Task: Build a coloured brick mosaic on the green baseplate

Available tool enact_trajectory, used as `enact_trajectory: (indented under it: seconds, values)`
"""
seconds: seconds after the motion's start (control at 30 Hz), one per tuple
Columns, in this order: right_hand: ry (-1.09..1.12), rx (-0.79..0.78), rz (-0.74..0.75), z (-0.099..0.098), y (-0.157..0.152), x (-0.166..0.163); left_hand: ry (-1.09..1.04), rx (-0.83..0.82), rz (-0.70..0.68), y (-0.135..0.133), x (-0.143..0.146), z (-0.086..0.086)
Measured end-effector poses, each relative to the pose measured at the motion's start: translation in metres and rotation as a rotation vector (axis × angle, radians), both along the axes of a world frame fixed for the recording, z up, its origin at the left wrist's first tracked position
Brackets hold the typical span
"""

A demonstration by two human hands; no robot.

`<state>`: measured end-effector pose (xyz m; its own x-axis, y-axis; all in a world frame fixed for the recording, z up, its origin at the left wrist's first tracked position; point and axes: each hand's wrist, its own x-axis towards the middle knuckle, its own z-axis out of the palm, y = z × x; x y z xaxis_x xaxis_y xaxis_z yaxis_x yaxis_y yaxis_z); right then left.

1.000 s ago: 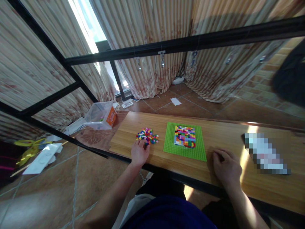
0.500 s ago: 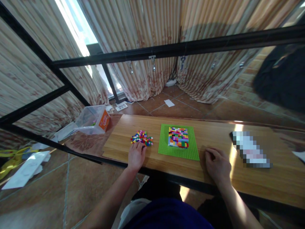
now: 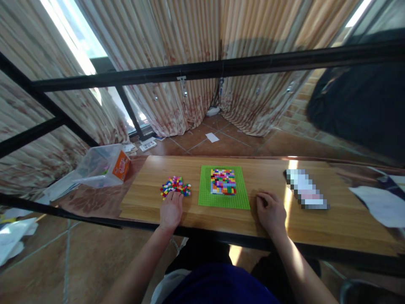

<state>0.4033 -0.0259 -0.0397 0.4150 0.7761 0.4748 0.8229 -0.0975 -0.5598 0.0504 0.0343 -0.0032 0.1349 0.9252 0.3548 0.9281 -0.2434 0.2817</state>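
A green baseplate [image 3: 205,196] lies on the wooden table [image 3: 316,219], with a block of many-coloured small bricks [image 3: 223,182] built on its middle. Left of the plate sits a loose pile of small coloured bricks [image 3: 176,186]. My left hand [image 3: 171,210] rests palm down on the table, its fingertips at the near edge of the pile; the fingers look loosely curled and I see nothing in them. My right hand [image 3: 271,213] rests on the table just right of the plate's near corner, fingers curled under, holding nothing that I can see.
A clear plastic box [image 3: 95,166] with an orange carton [image 3: 120,166] stands on the floor at the left. A blurred-out flat object [image 3: 306,194] lies on the table at the right, white paper [image 3: 379,204] beyond it. Black frame bars [image 3: 221,67] cross overhead. A dark-clothed person [image 3: 360,109] is at the far right.
The view has swung to the right and up, so everything sits further left in the picture. My left hand drew back slightly from the brick pile. My right hand stays beside the plate.
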Motion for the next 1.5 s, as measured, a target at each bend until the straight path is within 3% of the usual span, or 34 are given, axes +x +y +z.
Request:
enact_trajectory:
  seconds: [0.33,0.57,0.87,1.2,1.5]
  values:
    - [0.014,-0.016,-0.003,0.006,-0.001,-0.004,-0.632,-0.240,-0.119,0.001,0.032,0.023]
    - [0.019,-0.009,0.000,0.004,-0.001,-0.003,-0.876,-0.402,-0.156,0.018,0.064,0.017]
    - [0.015,0.005,0.006,0.002,0.000,-0.001,-0.566,-0.310,-0.207,0.032,0.090,0.033]
    - [0.022,0.008,0.007,0.003,-0.001,-0.001,-0.269,-0.242,-0.026,0.029,0.108,0.034]
    - [0.019,-0.005,0.004,0.002,-0.002,0.000,-0.246,-0.283,-0.036,0.031,0.112,0.038]
